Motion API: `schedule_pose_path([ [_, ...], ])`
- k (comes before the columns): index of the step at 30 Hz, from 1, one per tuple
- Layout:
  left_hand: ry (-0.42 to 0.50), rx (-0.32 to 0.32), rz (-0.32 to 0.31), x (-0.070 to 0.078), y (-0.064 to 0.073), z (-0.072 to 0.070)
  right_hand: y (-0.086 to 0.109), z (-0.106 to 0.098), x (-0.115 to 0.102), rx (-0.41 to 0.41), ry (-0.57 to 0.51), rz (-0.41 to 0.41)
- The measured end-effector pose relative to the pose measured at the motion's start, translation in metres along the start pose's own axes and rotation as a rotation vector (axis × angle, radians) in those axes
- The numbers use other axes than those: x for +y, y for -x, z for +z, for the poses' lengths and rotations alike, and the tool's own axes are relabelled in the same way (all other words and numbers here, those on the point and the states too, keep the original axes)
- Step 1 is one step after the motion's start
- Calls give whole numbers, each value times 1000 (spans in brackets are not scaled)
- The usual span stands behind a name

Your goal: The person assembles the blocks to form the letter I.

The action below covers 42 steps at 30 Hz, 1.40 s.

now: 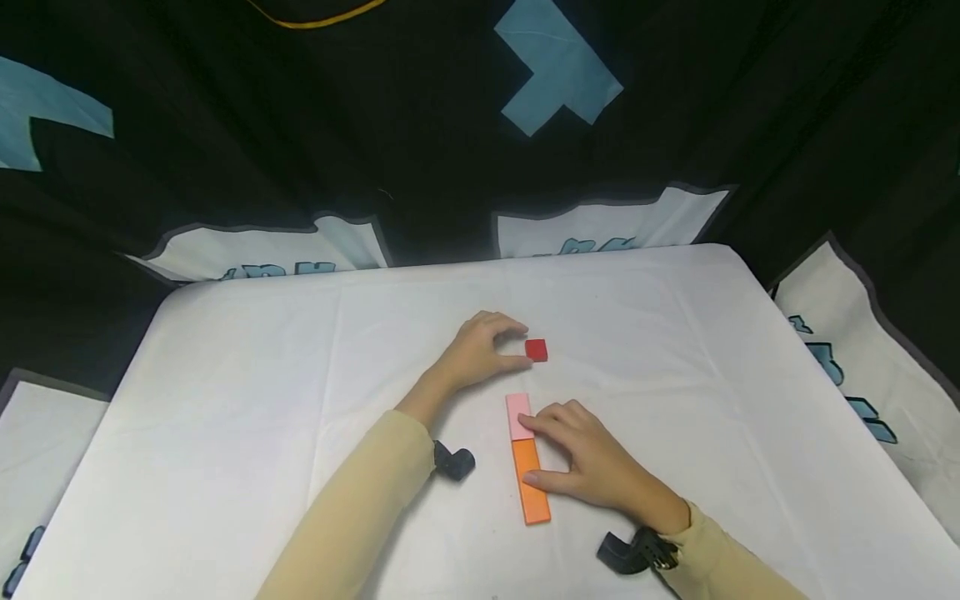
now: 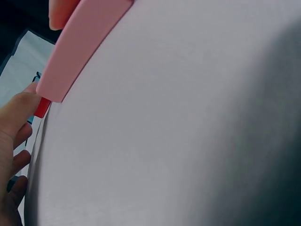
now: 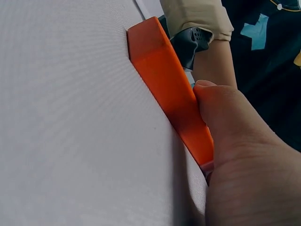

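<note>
Two blocks, the pink block (image 1: pixel 517 407) and the orange block (image 1: pixel 532 502), lie end to end on the white table (image 1: pixel 675 375), and on my head feed I see no gap between them. I judge that much of the row formed. The red block (image 1: pixel 537 350) is outside it, lying beyond the pink block's far end and slightly to the right, so I count it as not joined; what more is left, I cannot tell from here.

My left hand (image 1: pixel 477 350) is at the red block, thumb at its near edge, index finger curved by its far left corner. I cannot tell whether the two pinch it; the left wrist feed shows the other fingers apart.

My right hand (image 1: pixel 588 454) is spread, gripping nothing: its index finger rests on the pink block and its thumb on the orange one.
</note>
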<state>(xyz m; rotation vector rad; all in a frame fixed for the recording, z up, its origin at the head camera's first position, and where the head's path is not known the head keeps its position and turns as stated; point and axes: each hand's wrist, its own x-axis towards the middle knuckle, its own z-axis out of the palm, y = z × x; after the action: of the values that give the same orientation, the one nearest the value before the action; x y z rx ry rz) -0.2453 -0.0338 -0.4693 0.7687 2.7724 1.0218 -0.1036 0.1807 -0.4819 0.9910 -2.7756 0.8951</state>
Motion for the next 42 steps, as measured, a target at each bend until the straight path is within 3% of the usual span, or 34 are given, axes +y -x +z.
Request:
schedule_pose_path([
  [25, -46, 46, 76, -3, -7, 9, -1, 0, -1, 6, 5, -11],
  [42, 22, 68, 37, -8, 0, 5, 1, 1, 2, 13, 11, -15],
])
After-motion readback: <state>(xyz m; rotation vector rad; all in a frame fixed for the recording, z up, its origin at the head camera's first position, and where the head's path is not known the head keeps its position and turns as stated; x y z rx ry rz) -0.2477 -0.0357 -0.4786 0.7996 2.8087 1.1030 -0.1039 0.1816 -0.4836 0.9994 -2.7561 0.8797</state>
